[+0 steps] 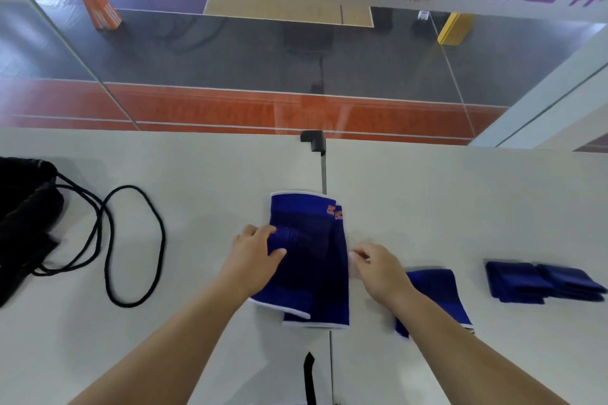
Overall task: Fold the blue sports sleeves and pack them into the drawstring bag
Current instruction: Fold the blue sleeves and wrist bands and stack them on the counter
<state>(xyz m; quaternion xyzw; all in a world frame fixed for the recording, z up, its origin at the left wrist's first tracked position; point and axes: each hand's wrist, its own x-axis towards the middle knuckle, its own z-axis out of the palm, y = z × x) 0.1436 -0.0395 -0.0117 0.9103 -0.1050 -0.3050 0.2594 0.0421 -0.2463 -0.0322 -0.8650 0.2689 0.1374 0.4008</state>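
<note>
White tabletop [197,273]: blue elastic sleeves [312,260], black drawstring bag [26,223].
Hands: left hand [255,256] pinches a sleeve edge; right hand [378,268] grip unclear.
Room: glass partition [296,59], sports floor.

Blue sleeves [309,260] (white-edged), black bag [23,223], white table [460,207].

On the counter [460,207], a pair of sleeves [312,260] lies stacked at the middle, between the left hand [255,256] and right hand [378,268]. Another sleeve [437,293] lies just right of them, partly under the right forearm. Folded sleeves [539,281] sit toward the right edge. The drawstring bag [23,223] lies at the left edge, its cord [131,240] looping toward the middle.
</note>
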